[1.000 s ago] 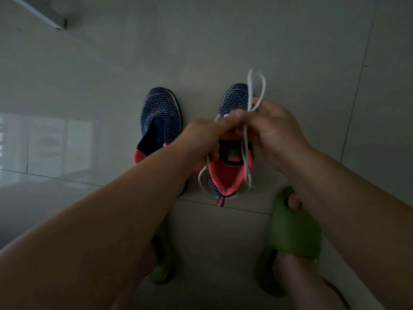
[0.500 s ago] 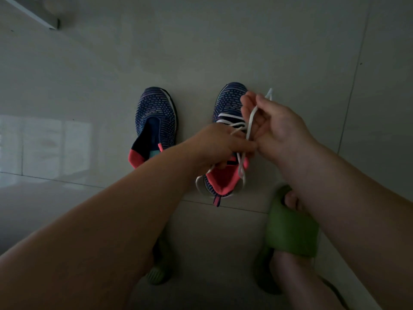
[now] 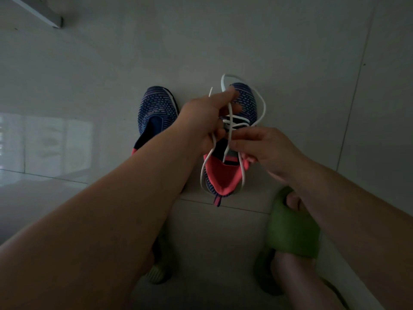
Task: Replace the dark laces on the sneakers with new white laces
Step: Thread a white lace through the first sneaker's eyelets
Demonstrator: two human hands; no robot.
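Right sneaker (image 3: pixel 242 106): on the tile floor (image 3: pixel 290 52), long axis running away from the person, toe far, pink heel opening near.
Left sneaker (image 3: pixel 156 108): parallel, just beside it, no lace visible.
White lace (image 3: pixel 260 101): threaded across the right sneaker's front eyelets; a loop arcs over the toe, ends trail beside the heel.
Left hand (image 3: pixel 205 117): pinches a lace strand above the sneaker.
Right hand (image 3: pixel 266 151): fingers curled, pinching a strand at the tongue.
Room: bare floor beyond both toes; green slipper (image 3: pixel 290 231) near the heel.
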